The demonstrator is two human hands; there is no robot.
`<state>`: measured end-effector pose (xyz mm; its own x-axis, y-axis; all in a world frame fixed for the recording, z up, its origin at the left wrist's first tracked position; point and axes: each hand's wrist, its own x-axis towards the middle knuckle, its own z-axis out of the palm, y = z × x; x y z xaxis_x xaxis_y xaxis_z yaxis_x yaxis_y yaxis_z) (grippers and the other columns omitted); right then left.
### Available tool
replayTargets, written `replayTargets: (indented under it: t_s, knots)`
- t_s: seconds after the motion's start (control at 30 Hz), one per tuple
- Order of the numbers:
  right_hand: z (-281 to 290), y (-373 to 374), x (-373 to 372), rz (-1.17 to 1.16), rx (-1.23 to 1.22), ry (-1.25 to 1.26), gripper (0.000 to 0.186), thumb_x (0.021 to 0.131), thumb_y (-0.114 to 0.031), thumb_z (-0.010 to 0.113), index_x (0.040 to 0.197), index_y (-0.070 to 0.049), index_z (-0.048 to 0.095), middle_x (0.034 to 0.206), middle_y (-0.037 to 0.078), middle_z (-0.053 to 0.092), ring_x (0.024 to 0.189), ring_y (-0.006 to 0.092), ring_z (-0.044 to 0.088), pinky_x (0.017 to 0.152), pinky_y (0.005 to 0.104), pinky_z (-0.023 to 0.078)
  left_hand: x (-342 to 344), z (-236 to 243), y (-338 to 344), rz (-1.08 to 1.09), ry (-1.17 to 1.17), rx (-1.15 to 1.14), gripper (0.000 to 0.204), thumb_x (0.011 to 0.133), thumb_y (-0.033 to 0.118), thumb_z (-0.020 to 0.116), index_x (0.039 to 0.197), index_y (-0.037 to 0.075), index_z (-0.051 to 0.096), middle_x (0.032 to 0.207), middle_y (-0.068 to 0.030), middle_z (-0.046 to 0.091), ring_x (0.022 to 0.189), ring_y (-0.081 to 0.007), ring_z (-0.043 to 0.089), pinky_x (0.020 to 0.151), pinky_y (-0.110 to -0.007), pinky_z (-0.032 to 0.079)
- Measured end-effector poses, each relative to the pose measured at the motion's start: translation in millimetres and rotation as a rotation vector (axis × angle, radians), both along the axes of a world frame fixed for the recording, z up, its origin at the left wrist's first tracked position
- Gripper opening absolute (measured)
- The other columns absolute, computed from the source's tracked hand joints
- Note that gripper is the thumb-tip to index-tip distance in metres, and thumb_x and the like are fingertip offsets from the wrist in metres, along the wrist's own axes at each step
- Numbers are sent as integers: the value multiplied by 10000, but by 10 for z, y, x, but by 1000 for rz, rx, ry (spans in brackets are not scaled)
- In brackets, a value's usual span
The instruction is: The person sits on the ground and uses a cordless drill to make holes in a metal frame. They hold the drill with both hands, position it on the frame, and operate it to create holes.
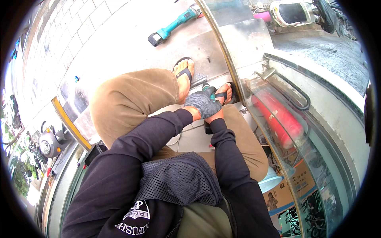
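Note:
My left hand, in a grey knit glove, wraps over a teal-and-black power tool low between my knees. My right hand is closed at the same tool, with most of its fingers hidden behind the left glove. The tool's dark front end points at the floor beside the bottom of a gold-framed glass door. Close to that end lies a short dark metal bar. My sandalled feet stand on either side of it.
A teal cordless tool with a black battery lies on the paving ahead. A small dark bolt-like piece is on the floor nearer me. Right of the door frame are a red cylinder, a light-blue basin and a cardboard box.

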<state>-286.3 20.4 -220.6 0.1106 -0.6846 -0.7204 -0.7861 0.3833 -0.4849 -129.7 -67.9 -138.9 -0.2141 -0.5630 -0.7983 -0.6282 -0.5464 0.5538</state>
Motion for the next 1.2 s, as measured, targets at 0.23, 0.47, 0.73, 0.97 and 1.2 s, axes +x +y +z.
replayTargets:
  t_s: [0.23, 0.47, 0.73, 0.97, 1.2]
  knots:
    - [-271, 160, -140, -62, -15, -68, 461, 880, -308, 854, 1239, -41, 741, 1156, 194, 803, 1093, 355, 775, 930, 444, 606, 1, -2, -43, -52, 1, 62, 720, 941, 607, 635, 1419, 70, 682, 1311, -266, 747, 1230, -452, 716, 1074, -500, 553]
    - [122, -61, 99, -39, -58, -12, 469, 890, -321, 841, 1257, -47, 737, 1178, 194, 797, 1108, 355, 770, 942, 450, 601, 21, 37, -58, -22, -3, 58, 688, 947, 587, 625, 1385, 62, 704, 1340, -268, 735, 1239, -451, 709, 1079, -499, 548]
    - [-11, -17, 135, -193, -173, -37, 459, 880, -311, 850, 1238, -46, 739, 1160, 203, 792, 1090, 377, 766, 924, 462, 603, 25, 73, -61, 3, -2, 53, 697, 947, 595, 624, 1381, 56, 705, 1328, -278, 740, 1240, -449, 710, 1083, -493, 548]
    - [17, -67, 151, -133, -142, -16, 466, 858, -293, 868, 1230, -46, 737, 1175, 202, 789, 1100, 375, 762, 926, 452, 602, 52, 68, -57, -7, 4, 60, 687, 948, 584, 627, 1387, 59, 694, 1314, -280, 745, 1225, -449, 719, 1065, -493, 555]
    - [-535, 285, -77, 6, -278, 150, 509, 864, -333, 875, 1254, -39, 728, 1201, 200, 787, 1126, 367, 760, 953, 457, 595, 19, -30, -2, -3, 28, 16, 627, 931, 547, 662, 1299, 42, 707, 1270, -272, 744, 1172, -463, 725, 1019, -505, 564]
